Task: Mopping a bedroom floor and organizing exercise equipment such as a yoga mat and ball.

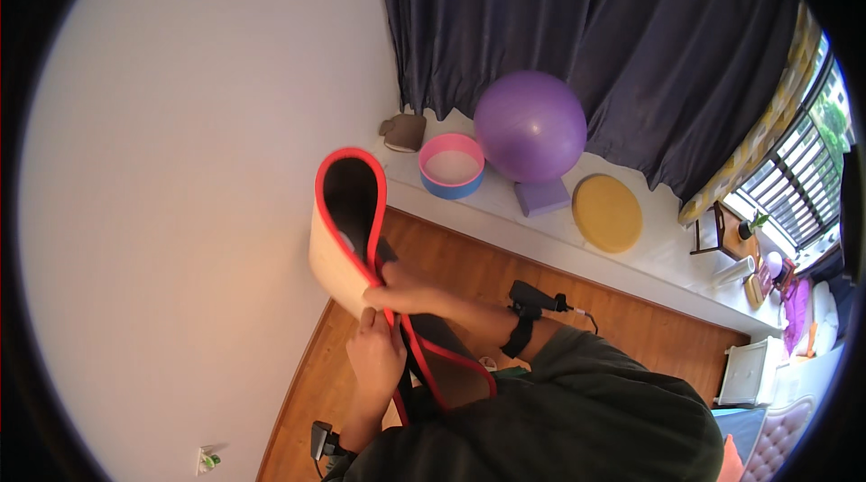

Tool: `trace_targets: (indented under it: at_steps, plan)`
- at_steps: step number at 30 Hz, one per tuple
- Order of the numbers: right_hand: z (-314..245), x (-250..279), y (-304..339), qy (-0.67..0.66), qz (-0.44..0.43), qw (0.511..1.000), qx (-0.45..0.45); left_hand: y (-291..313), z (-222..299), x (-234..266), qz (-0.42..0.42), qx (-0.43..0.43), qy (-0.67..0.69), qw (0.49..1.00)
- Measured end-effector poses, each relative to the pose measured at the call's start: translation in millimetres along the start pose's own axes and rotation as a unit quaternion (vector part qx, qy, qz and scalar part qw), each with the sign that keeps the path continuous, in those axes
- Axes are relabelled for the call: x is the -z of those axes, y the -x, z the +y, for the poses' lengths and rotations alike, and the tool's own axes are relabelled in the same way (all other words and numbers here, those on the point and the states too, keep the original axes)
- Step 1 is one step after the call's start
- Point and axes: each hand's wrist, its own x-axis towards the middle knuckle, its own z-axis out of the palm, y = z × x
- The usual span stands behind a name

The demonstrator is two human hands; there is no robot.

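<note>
Head view: a red-edged mat (332, 267) is held up left of centre, close to the pale wall (198, 184) on the left; whether the wall is touched cannot be told. The mat is doubled over, its rounded loop pointing far, its loose layers hanging near the torso. Its edge is gripped narrowly by both hands: left hand (375, 358) on the near side, right hand (413, 294) just beyond; some fingertips are hidden. Risks, as judged: if either pinch is loosened, the loop could be sprung apart by the mat's stiffness, and the hanging layers could be dropped onto the wooden floor (631, 329). If swung far and right, the purple ball (530, 126) on the ledge (658, 266) could be knocked. The right forearm's black device (530, 296) could be snagged by its trailing cable.
</note>
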Motion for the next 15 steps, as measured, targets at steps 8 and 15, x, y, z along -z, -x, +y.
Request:
trace_targets:
  at_steps: [8,15]
  plan:
    - [-59,160,-63,-0.235,0.254,0.921,0.179,-87,65,79,0.038,-0.149,0.225,0.962]
    - [-105,314,-141,-0.468,0.254,0.784,0.32,-99,-35,14,-0.026,-0.222,0.448,0.866]
